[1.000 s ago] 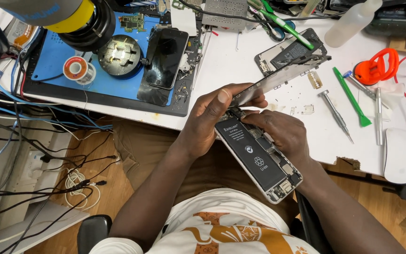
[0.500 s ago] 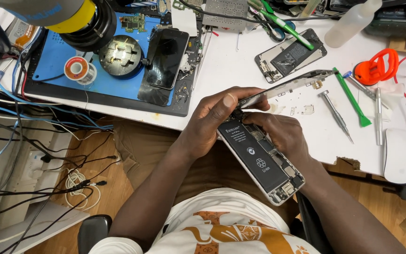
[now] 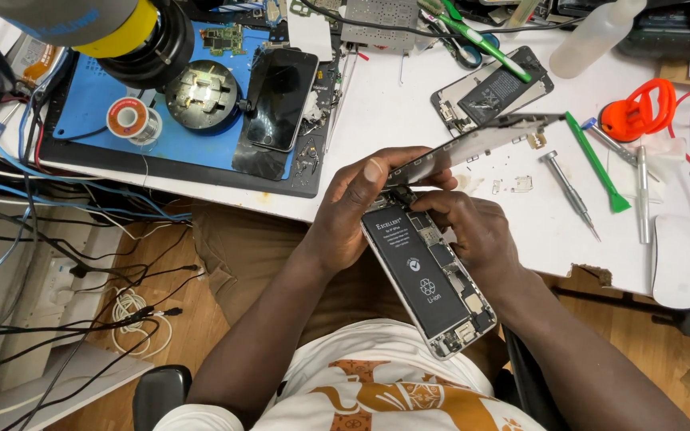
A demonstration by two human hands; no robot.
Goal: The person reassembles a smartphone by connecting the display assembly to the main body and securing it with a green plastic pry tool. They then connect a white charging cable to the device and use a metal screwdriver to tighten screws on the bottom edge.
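Left hand: the left hand (image 3: 357, 209) is curled closed on the top end of the opened phone body (image 3: 433, 286), thumb up against the lifted screen panel (image 3: 473, 148).
Right hand: the right hand (image 3: 473, 231) is bent, fingertips pinched at the phone's top edge where the panel hinges up; what they grip there is too small to tell.
Opened phone body: held off the white tabletop's (image 3: 393, 120) front edge, above the lap, its shell holding a black battery (image 3: 415, 267) and circuit boards.
Screen panel: tilted up over the tabletop, joined at the top end.
Blue mat: the blue mat (image 3: 97, 104) at the tabletop's left end carries a solder spool (image 3: 127, 120) and a dark phone (image 3: 281, 100).
Right end: green pry tool (image 3: 596, 164), screwdriver (image 3: 569, 191), orange suction cup (image 3: 636, 112).
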